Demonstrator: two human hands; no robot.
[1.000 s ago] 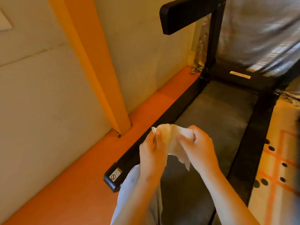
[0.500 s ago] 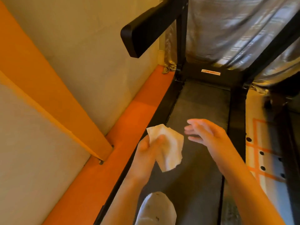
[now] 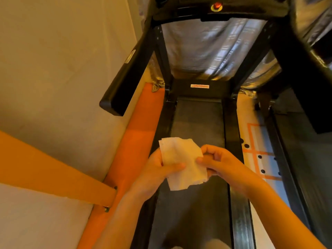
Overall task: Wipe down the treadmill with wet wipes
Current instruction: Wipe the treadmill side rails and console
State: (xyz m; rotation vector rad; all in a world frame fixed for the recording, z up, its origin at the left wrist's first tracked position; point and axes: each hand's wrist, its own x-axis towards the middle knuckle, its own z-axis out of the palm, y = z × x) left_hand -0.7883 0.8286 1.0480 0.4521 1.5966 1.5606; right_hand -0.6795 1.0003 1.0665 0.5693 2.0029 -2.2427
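Wet wipe: the wet wipe (image 3: pixel 181 164) hangs between both hands above the treadmill belt (image 3: pixel 195 123), crumpled and partly unfolded. It touches no part of the machine.
Left hand: the left hand (image 3: pixel 156 175) grips the wipe's left side, thumb laid across the front, the other fingers curled behind it.
Right hand: the right hand (image 3: pixel 224 166) pinches the wipe's right edge between thumb and forefinger; its remaining fingers are loosely curled and hold nothing else.
What has changed: half a second ago the right hand was off the wipe with its fingers spread, and the left hand held it alone. Now the right hand is back on the edge. The view has also swung from the wall side to look straight down the deck, so the console (image 3: pixel 217 5) with its red button now shows at the top.
Meaning for the task: this looks like spreading or refolding the wipe for a clean face, so wiping of this stretch appears not yet begun.
Surfaces in reach: the left handrail (image 3: pixel 124 81) stands above and to the left, the right handrail (image 3: pixel 296 78) to the right, and the dark side rail (image 3: pixel 231 141) runs beside the belt.
Likely next: press the opened wipe flat to a rail or the belt; a bunched wipe would clean poorly.
Surroundings: an orange floor strip (image 3: pixel 136 141) runs along the wall beside the treadmill.
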